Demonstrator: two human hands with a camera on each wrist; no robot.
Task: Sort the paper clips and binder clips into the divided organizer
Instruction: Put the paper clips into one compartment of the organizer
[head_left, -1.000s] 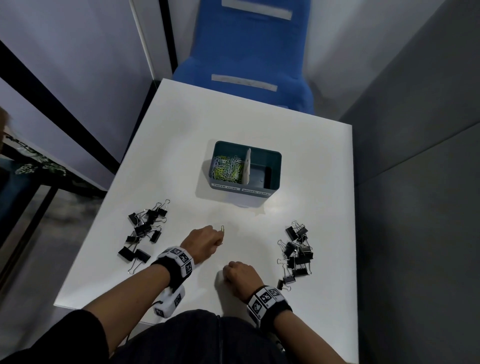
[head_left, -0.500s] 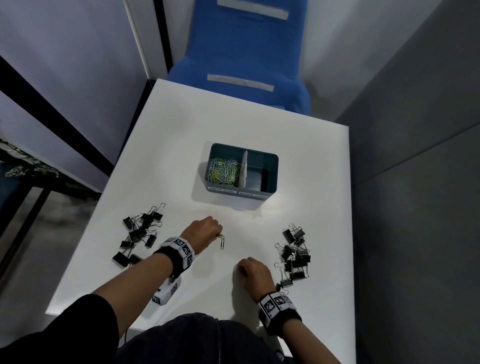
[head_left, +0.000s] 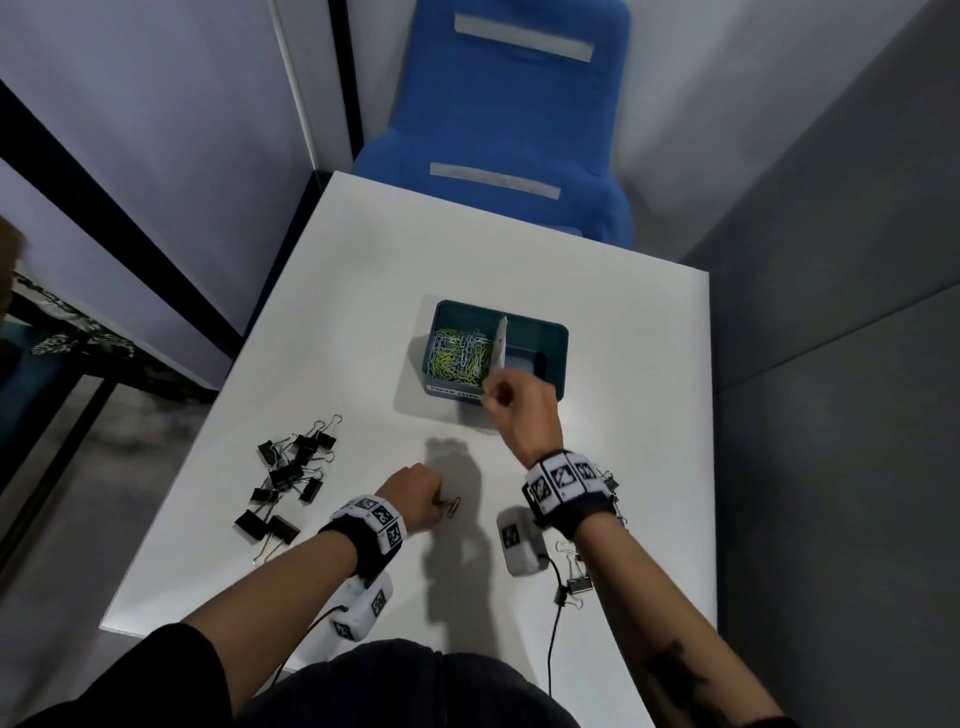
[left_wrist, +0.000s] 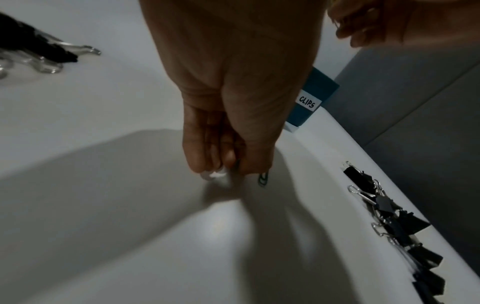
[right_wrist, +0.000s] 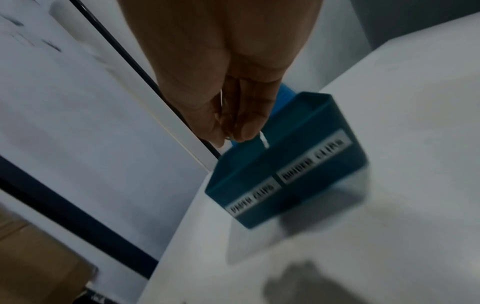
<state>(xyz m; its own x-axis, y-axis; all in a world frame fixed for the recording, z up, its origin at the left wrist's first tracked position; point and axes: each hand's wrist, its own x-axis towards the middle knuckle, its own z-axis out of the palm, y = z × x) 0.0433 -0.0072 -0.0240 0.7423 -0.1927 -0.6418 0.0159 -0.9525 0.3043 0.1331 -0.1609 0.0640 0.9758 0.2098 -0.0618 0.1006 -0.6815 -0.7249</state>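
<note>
A teal divided organizer stands mid-table, with several paper clips in its left compartment and a white divider down the middle. My right hand hovers at its front wall, and in the right wrist view the right hand pinches a small wire paper clip between thumb and finger. My left hand is low on the table near me and pinches another paper clip, also seen as the paper clip under the left hand. The organizer carries two blurred front labels.
A pile of black binder clips lies at the left. A second pile of binder clips sits at the right, partly behind my right wrist, and shows as binder clips. A blue chair stands beyond the white table. A grey wall is on the right.
My right hand has lifted off the table near me and moved forward to the organizer's front wall. The left hand has stayed low, still pinching its paper clip.
</note>
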